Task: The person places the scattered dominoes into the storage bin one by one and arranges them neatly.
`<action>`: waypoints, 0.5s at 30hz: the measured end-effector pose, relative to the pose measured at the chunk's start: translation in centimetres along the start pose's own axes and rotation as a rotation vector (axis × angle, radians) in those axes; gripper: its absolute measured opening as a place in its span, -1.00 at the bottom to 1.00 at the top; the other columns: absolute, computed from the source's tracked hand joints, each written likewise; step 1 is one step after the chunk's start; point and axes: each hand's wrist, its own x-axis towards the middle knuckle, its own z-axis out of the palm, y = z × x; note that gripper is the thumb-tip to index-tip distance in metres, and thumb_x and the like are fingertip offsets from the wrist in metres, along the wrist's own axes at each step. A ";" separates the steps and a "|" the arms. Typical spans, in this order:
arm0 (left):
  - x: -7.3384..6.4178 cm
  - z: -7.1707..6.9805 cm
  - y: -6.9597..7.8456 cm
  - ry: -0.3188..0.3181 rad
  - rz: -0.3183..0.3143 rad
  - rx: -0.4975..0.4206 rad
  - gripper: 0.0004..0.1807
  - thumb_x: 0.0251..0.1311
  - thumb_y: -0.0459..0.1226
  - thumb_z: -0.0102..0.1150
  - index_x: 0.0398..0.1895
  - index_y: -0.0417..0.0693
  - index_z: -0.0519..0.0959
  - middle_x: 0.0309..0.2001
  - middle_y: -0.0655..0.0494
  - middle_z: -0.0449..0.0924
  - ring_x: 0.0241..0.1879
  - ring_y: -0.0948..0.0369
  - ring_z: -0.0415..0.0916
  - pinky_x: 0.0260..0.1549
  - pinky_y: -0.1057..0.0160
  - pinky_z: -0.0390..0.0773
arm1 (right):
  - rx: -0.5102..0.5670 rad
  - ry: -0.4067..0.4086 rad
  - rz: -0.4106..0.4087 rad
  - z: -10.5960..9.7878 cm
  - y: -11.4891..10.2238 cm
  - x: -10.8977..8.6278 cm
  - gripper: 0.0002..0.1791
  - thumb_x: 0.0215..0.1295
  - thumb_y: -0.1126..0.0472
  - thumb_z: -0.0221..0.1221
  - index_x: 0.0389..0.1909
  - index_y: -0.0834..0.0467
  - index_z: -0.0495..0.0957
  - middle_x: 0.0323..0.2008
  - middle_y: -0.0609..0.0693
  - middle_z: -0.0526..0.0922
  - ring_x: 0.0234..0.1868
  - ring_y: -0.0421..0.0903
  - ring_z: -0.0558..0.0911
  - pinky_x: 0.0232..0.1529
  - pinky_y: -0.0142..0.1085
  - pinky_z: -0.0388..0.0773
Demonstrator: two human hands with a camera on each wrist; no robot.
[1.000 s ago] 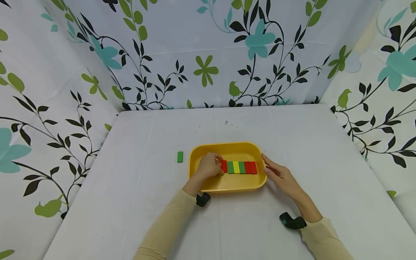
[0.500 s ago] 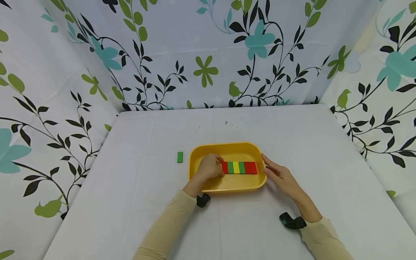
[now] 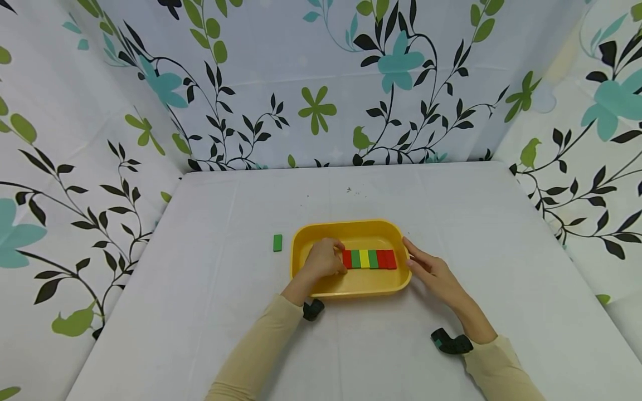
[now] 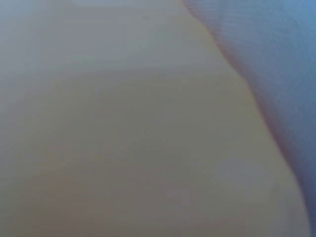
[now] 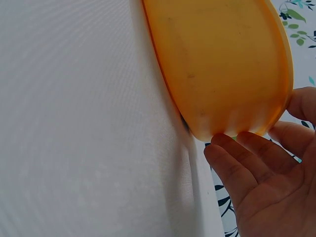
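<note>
In the head view my left hand (image 3: 326,258) reaches into the yellow tray (image 3: 356,288). Its curled finger and thumb pinch the two ends of a red tile (image 3: 347,259). That tile lies flush against a green tile (image 3: 355,259), at the left end of a row of flat tiles. A yellow tile (image 3: 364,259), another green tile (image 3: 373,259) and red pieces (image 3: 387,259) follow to the right. My right hand (image 3: 437,274) touches the tray's right end; in the right wrist view its fairly straight fingers (image 5: 232,168) rest against the outer wall. The left wrist view is blurred.
A single green tile (image 3: 278,243) lies on the white table (image 3: 241,211), left of the tray. Patterned cloth (image 3: 316,67) stands behind and along both sides. Dark wrist devices (image 3: 452,341) sit under both wrists.
The red tile in my left hand has moved slightly right and down, closing the small gap to the green tile. Between half a second ago and now, hardly anything moves. My right hand stays in place.
</note>
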 end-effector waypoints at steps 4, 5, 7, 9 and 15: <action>-0.1 -0.1 0.0 -0.005 0.028 0.006 -0.38 -0.16 -0.39 0.53 0.08 -0.23 0.57 -0.49 0.05 0.51 -0.55 0.18 0.39 -0.51 0.35 0.37 | 0.011 -0.001 -0.007 -0.1 0.0 -0.1 -0.43 0.50 0.23 -0.01 0.46 0.25 0.16 0.45 0.22 0.19 0.34 -0.47 0.27 0.11 -0.67 0.31; -0.2 -0.2 0.1 0.000 0.043 0.012 -0.37 -0.15 -0.36 0.54 0.11 -0.21 0.56 -0.44 0.03 0.51 -0.49 0.16 0.40 -0.46 0.33 0.38 | 0.012 0.000 -0.011 -0.1 0.0 -0.1 -0.43 0.50 0.23 -0.01 0.46 0.26 0.16 0.45 0.23 0.19 0.36 -0.42 0.27 0.11 -0.67 0.32; -0.4 -0.2 0.2 0.022 0.080 0.031 -0.33 -0.13 -0.31 0.54 0.16 -0.16 0.54 -0.32 0.00 0.51 -0.38 0.14 0.39 -0.37 0.29 0.39 | 0.013 0.001 -0.002 -0.1 0.0 -0.1 -0.43 0.50 0.22 -0.01 0.46 0.25 0.16 0.45 0.23 0.19 0.37 -0.39 0.26 0.11 -0.67 0.32; -0.7 -0.3 0.3 0.046 0.133 0.034 -0.30 -0.11 -0.27 0.54 0.21 -0.10 0.52 -0.21 -0.03 0.48 -0.29 0.13 0.38 -0.31 0.26 0.40 | 0.006 0.003 -0.003 -0.1 0.0 -0.1 -0.44 0.50 0.23 -0.01 0.46 0.25 0.16 0.45 0.24 0.19 0.40 -0.22 0.26 0.12 -0.66 0.31; -3.1 -2.1 1.1 0.032 0.339 -0.111 -0.34 -0.02 -0.22 0.49 0.23 -0.01 0.51 -0.09 -0.12 0.45 -0.28 0.15 0.41 -0.29 0.33 0.47 | 0.010 0.002 -0.005 0.0 0.0 0.0 -0.44 0.50 0.25 -0.02 0.45 0.27 0.17 0.45 0.25 0.19 0.40 -0.24 0.24 0.13 -0.67 0.30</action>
